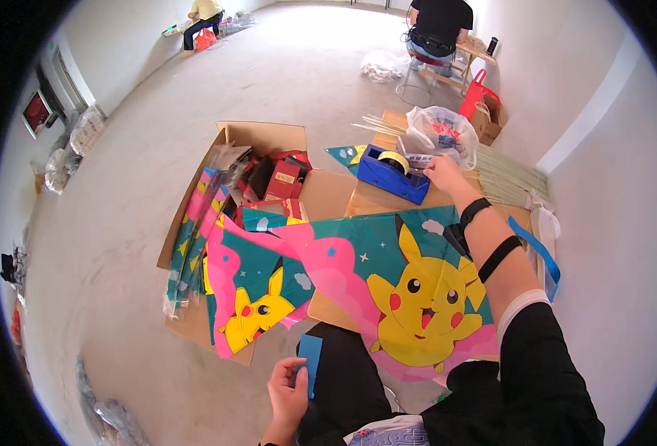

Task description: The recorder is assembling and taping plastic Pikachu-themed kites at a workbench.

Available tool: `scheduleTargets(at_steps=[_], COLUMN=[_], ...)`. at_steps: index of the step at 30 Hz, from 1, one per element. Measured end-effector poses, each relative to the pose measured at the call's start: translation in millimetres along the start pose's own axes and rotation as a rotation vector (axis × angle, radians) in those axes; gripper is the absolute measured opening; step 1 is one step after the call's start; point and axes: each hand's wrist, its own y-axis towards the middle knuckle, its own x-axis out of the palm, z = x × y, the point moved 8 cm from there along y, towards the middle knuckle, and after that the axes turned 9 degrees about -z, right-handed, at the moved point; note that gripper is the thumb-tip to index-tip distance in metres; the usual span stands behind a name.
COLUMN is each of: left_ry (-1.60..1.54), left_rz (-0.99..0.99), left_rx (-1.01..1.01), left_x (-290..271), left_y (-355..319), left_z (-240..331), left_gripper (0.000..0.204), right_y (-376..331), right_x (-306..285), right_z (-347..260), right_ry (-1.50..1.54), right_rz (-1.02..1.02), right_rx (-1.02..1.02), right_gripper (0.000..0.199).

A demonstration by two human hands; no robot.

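Spilling carton (269,137): open-topped on the left; film-wrapped prints (194,241) lean along its left wall, probably too long to lie flat, with red boxes (284,178) packed beside them.
Smaller printed sheet (252,301): draped across the carton's near side, its right part meeting the larger print; likely parked there for want of room.
Left hand (287,390): raised beside the dark-clad leg (339,368); grip closed, thumb against fingers, pinching a blue strip (310,360) by its edge. Strip stands roughly upright, most of its face free, presumably to keep it uncreased.
Tape dispenser (391,175): blue, on the wooden desk (373,201) beyond the large print, roll up, one end toward the right hand; placement seems chosen for reach.
Large printed sheet (417,297): spread face up from desk toward lap, which appears to support its near edge.
Right hand (443,175): arm extended over the sheet; grip nearly closed by the dispenser's end. Cannot tell whether tape is caught.
Thin sticks (510,178): bundled at far right, seemingly set aside from the sheet.
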Motion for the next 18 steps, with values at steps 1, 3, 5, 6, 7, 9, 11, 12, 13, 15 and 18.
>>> scheduleTargets(at_steps=[1,3,5,6,7,9,11,12,13,15,18], left_ry=[0.000,-0.025,-0.014,-0.003,-0.008,-0.076,-0.041,-0.005,-0.008,-0.033,-0.034], left_rz=[-0.002,-0.008,-0.004,-0.001,-0.008,0.009,0.011,0.010,0.007,-0.018,-0.036], left_rx=[-0.003,0.003,-0.016,-0.028,-0.032,-0.037,-0.027,-0.012,-0.011,-0.031,-0.065], left_x=[0.7,2.0,-0.7,-2.5,-0.9,2.2,-1.0,-2.0,-1.6,0.8,4.2], left_y=[1.8,4.5,4.0,3.3,3.7,6.3,6.2,5.6,5.9,5.7,7.1], left_z=[-0.8,-2.8,-6.7,-8.8,-9.1,-10.2,-15.1,-15.4,-15.3,-14.8,-11.5], left_gripper=[0.019,0.018,0.018,0.018,0.018,0.018,0.018,0.017,0.017,0.017,0.018], right_y=[0.5,-2.8,-4.2,-4.1,-1.4,7.4,11.5,11.9,13.7,15.9,17.6], right_x=[2.0,-6.0,-8.1,-8.6,-12.4,-26.9,-33.8,-34.8,-35.9,-33.7,-44.3], right_z=[-1.4,-11.0,-17.3,-22.4,-17.4,-10.0,-19.6,-25.4,-21.8,-11.3,14.5], right_ry=[0.000,-0.124,-0.099,-0.075,-0.081,0.202,0.202,0.203,0.201,0.126,0.082], right_rz=[-0.003,0.173,0.153,0.140,0.138,0.144,0.104,0.070,0.071,0.000,0.009], right_rx=[0.002,-0.056,-0.077,-0.099,-0.092,-0.235,-0.254,-0.273,-0.272,-0.241,-0.182], right_gripper=[0.023,0.020,0.018,0.018,0.018,0.018,0.019,0.021,0.021,0.023,0.023])
